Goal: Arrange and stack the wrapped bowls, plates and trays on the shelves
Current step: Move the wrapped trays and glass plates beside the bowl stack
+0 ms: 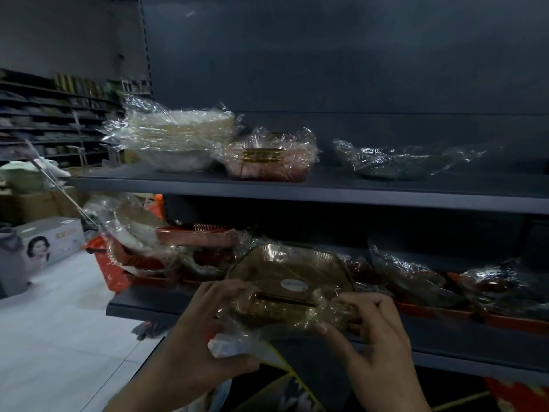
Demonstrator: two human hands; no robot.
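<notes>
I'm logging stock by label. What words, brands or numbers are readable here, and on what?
No text is legible.
The oval sticker on the wrapped brown tray: too blurred.
The orange print on the grey box: too blurred.

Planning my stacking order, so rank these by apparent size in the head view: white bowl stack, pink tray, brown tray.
1-2. brown tray and white bowl stack: look alike; the tray is held nearer the camera, so unranked.
3. pink tray: smallest.
</notes>
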